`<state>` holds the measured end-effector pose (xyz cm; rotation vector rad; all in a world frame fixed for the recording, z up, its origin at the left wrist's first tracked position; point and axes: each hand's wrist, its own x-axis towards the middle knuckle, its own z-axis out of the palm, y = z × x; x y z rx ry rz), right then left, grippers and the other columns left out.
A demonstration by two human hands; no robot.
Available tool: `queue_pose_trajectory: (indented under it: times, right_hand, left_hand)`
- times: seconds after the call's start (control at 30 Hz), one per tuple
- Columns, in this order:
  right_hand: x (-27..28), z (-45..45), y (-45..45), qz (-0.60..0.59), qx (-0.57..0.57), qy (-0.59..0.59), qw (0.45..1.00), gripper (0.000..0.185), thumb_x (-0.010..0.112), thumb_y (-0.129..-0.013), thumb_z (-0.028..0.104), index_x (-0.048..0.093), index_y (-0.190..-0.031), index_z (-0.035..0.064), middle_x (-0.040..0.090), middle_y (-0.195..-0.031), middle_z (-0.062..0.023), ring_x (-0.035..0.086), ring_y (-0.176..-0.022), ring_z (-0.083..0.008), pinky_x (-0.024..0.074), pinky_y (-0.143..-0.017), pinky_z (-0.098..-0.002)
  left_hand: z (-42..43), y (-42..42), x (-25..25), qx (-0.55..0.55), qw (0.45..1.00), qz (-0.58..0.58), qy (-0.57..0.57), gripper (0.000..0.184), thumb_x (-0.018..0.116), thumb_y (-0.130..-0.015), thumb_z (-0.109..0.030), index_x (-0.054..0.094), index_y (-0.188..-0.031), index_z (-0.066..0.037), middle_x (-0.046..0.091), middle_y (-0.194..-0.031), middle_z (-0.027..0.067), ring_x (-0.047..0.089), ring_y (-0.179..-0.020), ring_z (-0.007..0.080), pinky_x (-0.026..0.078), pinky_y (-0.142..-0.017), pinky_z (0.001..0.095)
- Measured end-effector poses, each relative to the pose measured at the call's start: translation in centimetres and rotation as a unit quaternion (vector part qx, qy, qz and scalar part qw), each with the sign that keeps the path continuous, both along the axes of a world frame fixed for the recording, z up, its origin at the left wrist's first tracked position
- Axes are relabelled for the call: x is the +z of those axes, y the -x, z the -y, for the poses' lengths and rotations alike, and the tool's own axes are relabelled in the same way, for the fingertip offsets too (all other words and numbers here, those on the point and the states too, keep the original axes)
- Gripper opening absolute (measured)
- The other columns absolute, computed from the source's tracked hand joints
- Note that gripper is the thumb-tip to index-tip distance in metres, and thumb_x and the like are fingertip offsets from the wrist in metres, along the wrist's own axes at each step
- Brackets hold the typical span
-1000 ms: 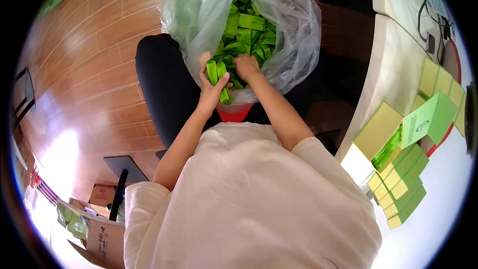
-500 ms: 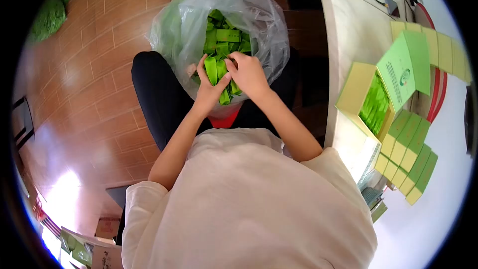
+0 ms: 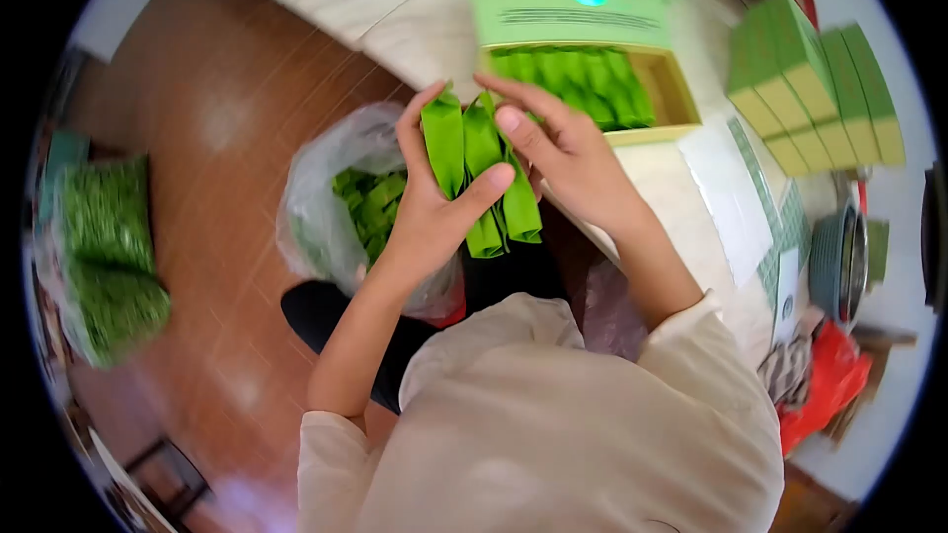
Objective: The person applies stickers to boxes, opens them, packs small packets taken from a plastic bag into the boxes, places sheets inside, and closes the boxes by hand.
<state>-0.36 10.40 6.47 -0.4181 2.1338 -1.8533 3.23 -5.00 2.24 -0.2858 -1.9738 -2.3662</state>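
A small bundle of bright green packets (image 3: pixel 446 148) is held up side by side at the edge of the table. My left hand (image 3: pixel 432 212) is wrapped round them from the left, its thumb across their front. On the other side, my right hand (image 3: pixel 573 153) closes on the bundle, fingers at its top and thumb near the rightmost packet. Just beyond my hands stands an open green box (image 3: pixel 673 134) with a row of similar packets (image 3: pixel 583 89) inside. Bare space shows at the box's right end. Part of its front is hidden by my right hand.
A clear plastic bag (image 3: pixel 311 173) of loose green packets sits below the table edge, by my legs. Stacked green boxes (image 3: pixel 810 79) stand at the table's right. Large filled green bags (image 3: pixel 114 257) rest on the floor at left. A red bag (image 3: pixel 834 385) lies at right.
Both hands have come out of the plastic bag, lifting several green packets up to the table edge. My view has turned right, towards the open box.
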Motion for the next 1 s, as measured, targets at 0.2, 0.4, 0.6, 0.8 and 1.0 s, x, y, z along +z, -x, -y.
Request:
queue_pose_trajectory:
  times: [0.2,0.4,0.6,0.8,1.0]
  right_hand:
    - [1.9,-9.8,2.9,-0.325,-0.163,-0.027,0.931,0.044,0.048,-0.096,0.037,0.056,-0.127,0.0070,0.062,-0.101,-0.0092,0.057,-0.070,-0.0090,0.0472,-0.061,-0.0224]
    - [2.7,-16.2,6.7,-0.088,-0.256,0.047,0.961,0.050,0.055,-0.092,0.041,0.059,-0.123,0.0034,0.065,-0.100,-0.0068,0.058,-0.090,-0.0103,0.0457,-0.080,-0.0240]
    - [-0.3,-18.9,9.9,0.008,-0.234,-0.039,0.971,0.046,0.057,-0.090,0.041,0.062,-0.120,0.0067,0.065,-0.099,-0.0032,0.057,-0.086,-0.0101,0.0437,-0.073,-0.0231]
    - [-1.2,-19.1,10.4,0.048,-0.192,-0.130,0.972,0.043,0.056,-0.090,0.040,0.064,-0.117,0.0076,0.066,-0.100,-0.0026,0.057,-0.087,-0.0099,0.0428,-0.071,-0.0228]
    - [-1.7,-19.3,10.6,0.020,-0.164,-0.148,0.975,0.042,0.055,-0.092,0.036,0.064,-0.113,0.0013,0.067,-0.101,-0.0057,0.060,-0.091,-0.0123,0.0452,-0.084,-0.0241]
  left_hand:
    - [-10.0,7.2,5.1,-0.098,0.985,-0.123,0.075,0.083,0.071,-0.082,-0.026,0.012,-0.138,-0.006,0.036,-0.129,0.0196,0.044,-0.118,0.0254,0.038,-0.099,0.0355]
    - [-18.2,14.7,3.1,-0.158,0.978,-0.115,0.070,0.079,0.058,-0.089,-0.044,0.012,-0.135,0.000,0.034,-0.130,0.0233,0.037,-0.124,0.0284,0.033,-0.103,0.0368]
    - [-19.2,17.1,-0.8,-0.030,0.929,-0.187,0.318,0.079,0.042,-0.090,-0.060,0.028,-0.131,0.006,0.033,-0.127,0.0253,0.028,-0.122,0.0392,0.023,-0.107,0.0449]
    - [-18.1,16.8,-2.2,0.057,0.882,-0.247,0.397,0.063,0.044,-0.091,-0.056,0.049,-0.108,0.005,0.048,-0.106,0.0230,0.044,-0.101,0.0386,0.035,-0.090,0.0453]
    - [-18.0,16.4,-2.2,0.075,0.891,-0.257,0.366,0.048,0.044,-0.094,-0.044,0.052,-0.101,0.003,0.053,-0.098,0.0199,0.049,-0.094,0.0379,0.038,-0.085,0.0459]
